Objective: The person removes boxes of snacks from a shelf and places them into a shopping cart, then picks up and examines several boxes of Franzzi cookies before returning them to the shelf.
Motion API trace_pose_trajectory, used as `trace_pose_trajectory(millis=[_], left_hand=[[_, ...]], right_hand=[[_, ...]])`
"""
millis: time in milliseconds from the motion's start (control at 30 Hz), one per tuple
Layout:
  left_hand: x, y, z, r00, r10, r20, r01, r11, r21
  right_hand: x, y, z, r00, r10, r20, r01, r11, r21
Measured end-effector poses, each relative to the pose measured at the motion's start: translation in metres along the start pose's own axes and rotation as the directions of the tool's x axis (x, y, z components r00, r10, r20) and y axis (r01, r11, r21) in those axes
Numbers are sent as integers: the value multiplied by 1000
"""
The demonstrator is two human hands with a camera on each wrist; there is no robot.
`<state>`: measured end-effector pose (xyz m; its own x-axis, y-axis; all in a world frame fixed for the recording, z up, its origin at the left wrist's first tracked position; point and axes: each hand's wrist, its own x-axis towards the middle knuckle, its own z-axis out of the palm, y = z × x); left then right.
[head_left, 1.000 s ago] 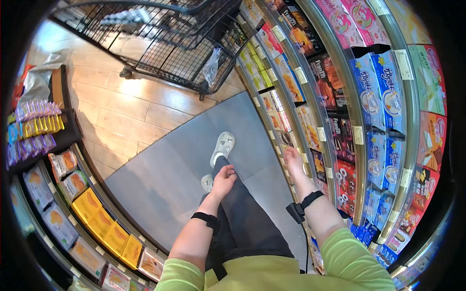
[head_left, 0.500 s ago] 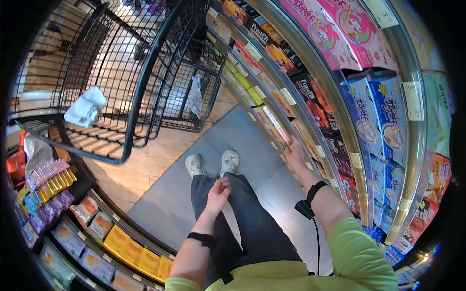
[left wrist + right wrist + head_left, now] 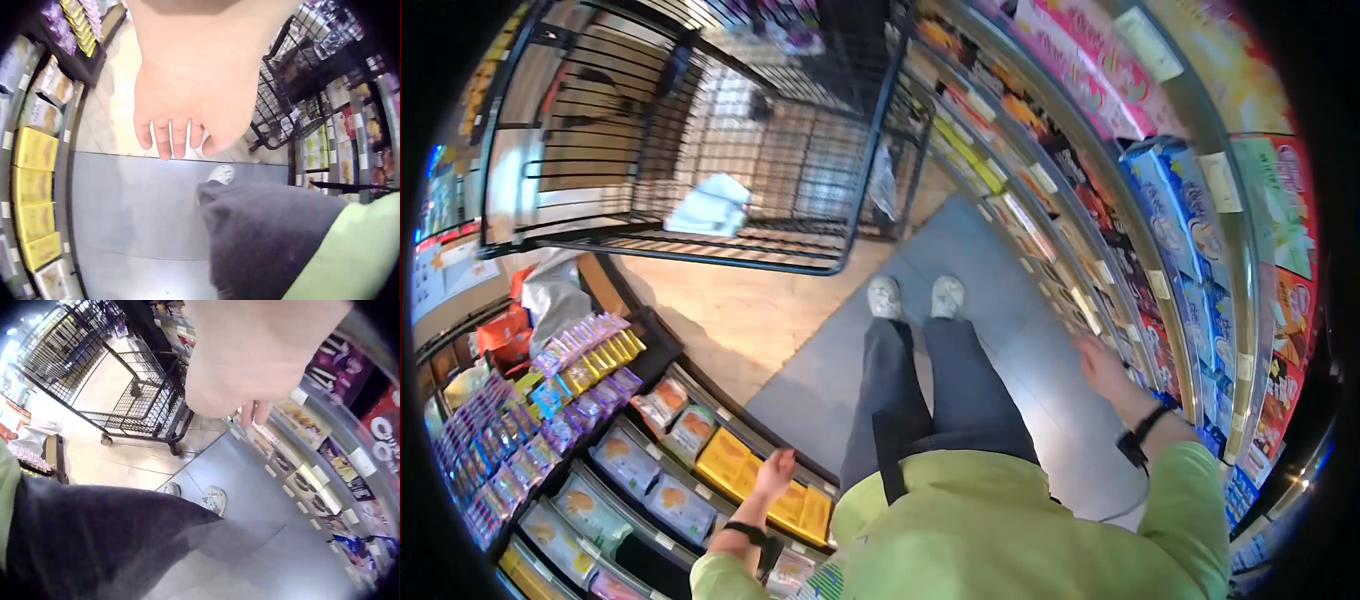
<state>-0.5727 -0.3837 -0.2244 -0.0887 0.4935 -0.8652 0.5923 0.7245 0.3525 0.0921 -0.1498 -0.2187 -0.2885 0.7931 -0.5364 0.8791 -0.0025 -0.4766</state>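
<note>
My left hand (image 3: 775, 472) hangs with nothing in it, out to the left side, overlapping the yellow boxes (image 3: 725, 458) on the low shelf in the head view. Its fingers (image 3: 179, 139) point down, loosely bent, in the left wrist view. On the other side, my right hand (image 3: 1103, 368) hangs beside the right-hand shelves, also holding nothing. The right wrist view has its fingers (image 3: 248, 414) overlapping the lower shelf boxes. Ahead stands a black wire shopping cart (image 3: 840, 268) with a pale crumpled item (image 3: 710, 205) in it; neither hand is on the cart.
Shelves line both sides, with blue boxes (image 3: 1170, 200) and pink boxes (image 3: 1090, 60) on the right. Small purple and yellow packets (image 3: 585, 360) hang or stand at the left end. Grey tiles (image 3: 1000, 300) meet a wood-look floor (image 3: 730, 320) near the cart.
The view has turned left, and the cart looms larger. My left hand has swung out to the left and my right hand out to the right. The feet now stand side by side.
</note>
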Motion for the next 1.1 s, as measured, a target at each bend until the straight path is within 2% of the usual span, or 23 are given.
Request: trace_pose_trajectory(millis=[33, 100, 133, 200, 267, 333, 367, 400, 467, 533, 600, 667, 700, 733, 767, 800, 833, 867, 900, 933, 967, 1000, 1100], left_hand=[[-18, -16, -17, 993, -118, 18, 118, 993, -6], [-56, -49, -50, 993, -111, -32, 115, 976, 183], [-78, -41, -65, 987, -145, -64, 155, 966, 207], [-106, -46, -86, 981, -166, -104, 187, 955, 231], [-137, -81, -90, 961, -241, -136, 253, 964, 78], [-157, -115, -81, 964, -239, -117, 230, 970, -82], [-153, -168, -75, 950, -307, -51, 291, 935, -200], [-153, -203, -70, 924, -361, 127, 359, 702, -615], [-163, -192, -65, 905, -389, 170, 411, 702, -581], [-164, -179, -51, 915, -396, 71, 389, 825, -410], [-153, -176, -57, 942, -329, 60, 331, 893, -305], [-120, -170, -75, 972, -228, 62, 233, 967, -107], [-103, -165, -85, 981, -179, 72, 180, 984, -2], [-87, -161, -95, 987, -135, 86, 126, 987, 104], [-30, -51, -73, 990, -92, 107, 68, 975, 211], [-10, -34, -84, 990, -51, 131, 8, 950, 311], [6, -26, -92, 988, -14, 156, -51, 912, 407], [43, -19, -97, 965, 185, 185, -247, 881, 405], [57, 31, -105, 962, 162, 219, -214, 946, 242], [83, 55, -103, 930, 282, 234, -345, 889, 300], [101, 92, -98, 912, 299, 282, -389, 851, 354], [106, 142, -92, 890, 301, 343, -428, 810, 400], [172, 198, -40, 801, 343, 491, -532, 784, 320]], right_hand=[[-24, -7, -15, 1000, -4, 10, 5, 996, -88], [-60, -35, -57, 990, 75, 117, -54, 983, -175], [-77, -41, -75, 992, 74, 106, -54, 982, -180], [-107, -46, -103, 985, -67, 162, 108, 959, -263], [-130, -65, -134, 988, -60, 140, 104, 937, -333], [-153, -82, -165, 996, -41, 82, 78, 850, -522], [-163, -85, -177, 995, -81, 66, 104, 838, -536], [-172, -85, -190, 992, -118, 48, 124, 823, -554], [-194, -89, -217, 989, -99, 113, 148, 768, -623], [-206, -84, -239, 994, -69, 84, 109, 685, -720], [-191, -101, -260, 979, -202, 34, 149, 593, -791], [-154, -116, -274, 961, -261, 86, 226, 574, -787], [-128, -128, -273, 919, -392, 39, 279, 577, -768], [-99, -143, -265, 894, -443, 63, 337, 573, -747], [-68, -151, -251, 837, -545, 43, 419, 589, -691], [-39, -161, -232, 873, -487, 39, 382, 630, -676], [-11, -173, -212, 841, -541, 9, 425, 651, -628], [16, -175, -183, 812, -580, -61, 439, 677, -591], [34, -190, -165, 887, -462, -3, 390, 752, -531], [57, -183, -132, 896, -443, -33, 373, 791, -485], [75, -176, -105, 895, -447, 10, 396, 782, -482], [90, -170, -76, 924, -382, 26, 354, 828, -435], [122, -156, -24, 988, -119, 103, 144, 951, -274]])
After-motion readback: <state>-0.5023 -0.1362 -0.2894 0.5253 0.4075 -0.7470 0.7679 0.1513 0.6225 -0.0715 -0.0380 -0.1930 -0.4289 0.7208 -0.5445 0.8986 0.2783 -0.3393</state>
